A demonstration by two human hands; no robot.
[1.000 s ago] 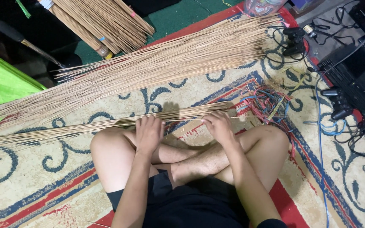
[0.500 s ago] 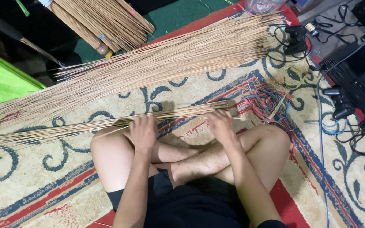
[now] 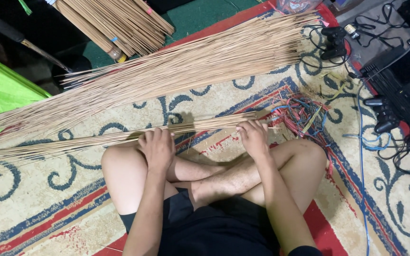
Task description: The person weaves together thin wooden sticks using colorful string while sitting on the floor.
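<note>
Currently, the left hand and right hand rest palm-down on the small stick bundle lying across the rug before the crossed legs, fingers curled over its sticks. Judged by quantity, work is early: the large loose pile beyond remains ungathered; tied bundles lie farthest.

We have a single view, from a camera worn on the head, looking steeply down over our own crossed legs to the patterned carpet in front of us. It sits close: our forearms enter from the bottom edge and our knees fill the lower middle. The far edge of the frame reaches a green floor patch and, at right, a black console with cables. No second view shares this scene.
</note>
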